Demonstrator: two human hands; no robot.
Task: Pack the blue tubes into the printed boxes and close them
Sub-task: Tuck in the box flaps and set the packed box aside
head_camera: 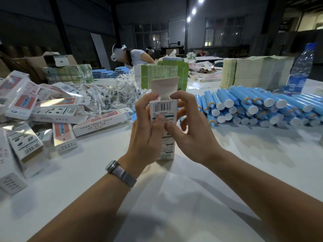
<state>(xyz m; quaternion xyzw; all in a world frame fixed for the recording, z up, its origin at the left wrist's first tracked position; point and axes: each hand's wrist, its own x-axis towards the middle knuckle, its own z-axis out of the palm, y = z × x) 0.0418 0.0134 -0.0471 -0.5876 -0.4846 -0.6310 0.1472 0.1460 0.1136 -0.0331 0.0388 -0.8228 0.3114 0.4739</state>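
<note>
A: Box (163, 119) stands upright on the white table (192, 198), top flap (165, 86) still open. Left hand (148, 133) grips it, fingers wrapped round the left edge, thumb on the barcode panel. Right hand (190, 130) pinches the right side, index fingertip curled over the top rim.

B: Tube inside?

A: Cannot tell, the opening faces away. Likely closing now. Best to hold the body square with the left, fold side tabs in first, then tuck the flap so it doesn't buckle.

B: Surroundings?

A: Loose blue tubes (253, 105) stacked near on the right, finished boxes (57, 112) heaped on the left, water bottle (300, 69) far right. Dim warehouse, other people (129, 55) working behind.
</note>
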